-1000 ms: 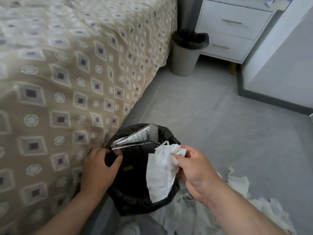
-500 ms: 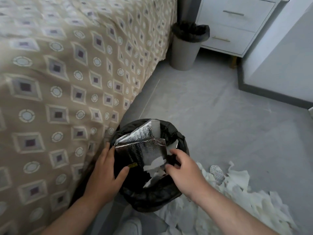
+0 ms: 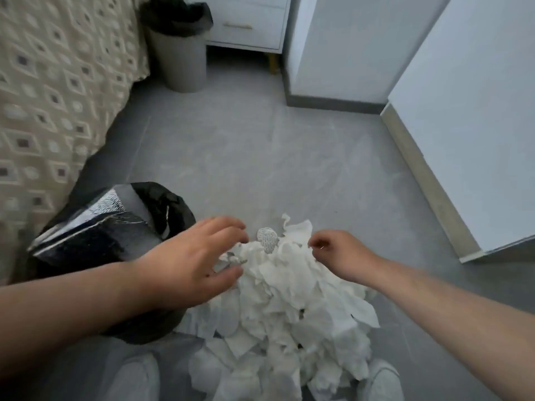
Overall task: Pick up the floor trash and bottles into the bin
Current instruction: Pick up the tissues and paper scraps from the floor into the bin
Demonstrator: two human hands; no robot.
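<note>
On the floor beside the bin [image 3: 170, 206]: crumpled tissue heap [image 3: 289, 287], touching the bin's base.
Handling: likely feather-light, soft and easily torn; best scooped in bunches from underneath.
Grip: left hand [image 3: 197, 264] spread, clawing the heap's edge; right hand [image 3: 338, 253] seemingly pinching a sheet.
Writing: printed scrap [image 3: 267, 241], unreadable.

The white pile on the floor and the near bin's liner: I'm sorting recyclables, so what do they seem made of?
The white pile: looks like soft tissue paper, matte, judging by its torn, crumpled edges. The liner: probably thin black plastic film, slightly glossy, with fine wrinkles.
</note>
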